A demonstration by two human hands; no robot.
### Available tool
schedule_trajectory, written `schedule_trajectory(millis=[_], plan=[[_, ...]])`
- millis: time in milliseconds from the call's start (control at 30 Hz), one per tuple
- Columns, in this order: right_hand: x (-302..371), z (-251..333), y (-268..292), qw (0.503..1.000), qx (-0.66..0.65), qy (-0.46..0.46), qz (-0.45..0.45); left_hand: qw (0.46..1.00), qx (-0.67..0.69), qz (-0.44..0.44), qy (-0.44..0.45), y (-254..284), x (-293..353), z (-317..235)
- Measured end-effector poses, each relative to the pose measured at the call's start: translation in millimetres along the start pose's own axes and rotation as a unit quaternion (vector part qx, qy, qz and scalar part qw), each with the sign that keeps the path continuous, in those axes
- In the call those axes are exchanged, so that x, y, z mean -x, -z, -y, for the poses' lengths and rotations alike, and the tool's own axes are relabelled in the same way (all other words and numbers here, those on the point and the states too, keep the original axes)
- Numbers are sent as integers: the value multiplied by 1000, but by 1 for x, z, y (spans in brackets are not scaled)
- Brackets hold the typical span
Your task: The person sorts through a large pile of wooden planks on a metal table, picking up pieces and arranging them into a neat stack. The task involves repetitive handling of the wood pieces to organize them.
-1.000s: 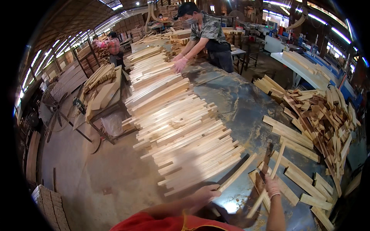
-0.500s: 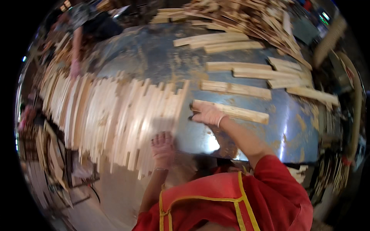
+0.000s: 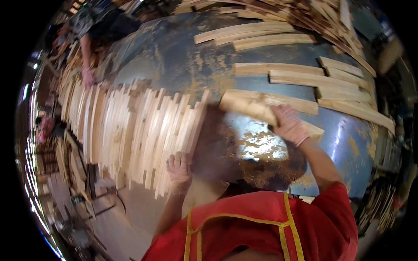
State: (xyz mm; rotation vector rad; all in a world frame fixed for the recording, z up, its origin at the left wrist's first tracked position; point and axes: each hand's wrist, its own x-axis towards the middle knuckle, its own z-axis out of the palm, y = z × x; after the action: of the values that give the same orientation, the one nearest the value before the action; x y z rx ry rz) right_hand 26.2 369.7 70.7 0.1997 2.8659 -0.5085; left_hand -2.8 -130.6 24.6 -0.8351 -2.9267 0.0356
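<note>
My right hand (image 3: 289, 124), in a pale work glove, is closed around the middle of a short wooden board (image 3: 246, 107). The board slants over the metal table (image 3: 348, 150), its left end farther from me, and partly overlaps another board (image 3: 300, 102) lying behind it. My left hand (image 3: 178, 169), also gloved, lies with fingers stretched out on the near right corner of a wide row of narrow wooden strips (image 3: 143, 130). These strips lie side by side, their ends uneven.
Several loose boards (image 3: 300, 78) lie at the right and back of the table. Behind them rises a heap of offcuts (image 3: 305, 21). Sawdust (image 3: 270, 167) covers patches of the tabletop. At the far left, a co-worker's gloved hand (image 3: 88, 77) touches the strips' far ends.
My right hand has gone from the board's left end to its middle, and the board has shifted and turned. My left hand stays on the strips. The whole view has shifted slightly.
</note>
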Motion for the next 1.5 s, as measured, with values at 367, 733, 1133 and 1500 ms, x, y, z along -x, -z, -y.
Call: schedule_trajectory(millis=[367,733,1133,1500], plan=[[-19,-47,-29,936,-344,-21,-77,985,-11,166,50,-9,-6,-7],[13,217,-158,795,-573,-78,183,984,127,124,25,48,-34,-10],[6,-35,-27,901,-364,-166,-167,994,43,-75,-66,-40,-69,-38],[29,-190,48,975,181,-128,-11,997,4,-46,-59,-41,-34,-14]])
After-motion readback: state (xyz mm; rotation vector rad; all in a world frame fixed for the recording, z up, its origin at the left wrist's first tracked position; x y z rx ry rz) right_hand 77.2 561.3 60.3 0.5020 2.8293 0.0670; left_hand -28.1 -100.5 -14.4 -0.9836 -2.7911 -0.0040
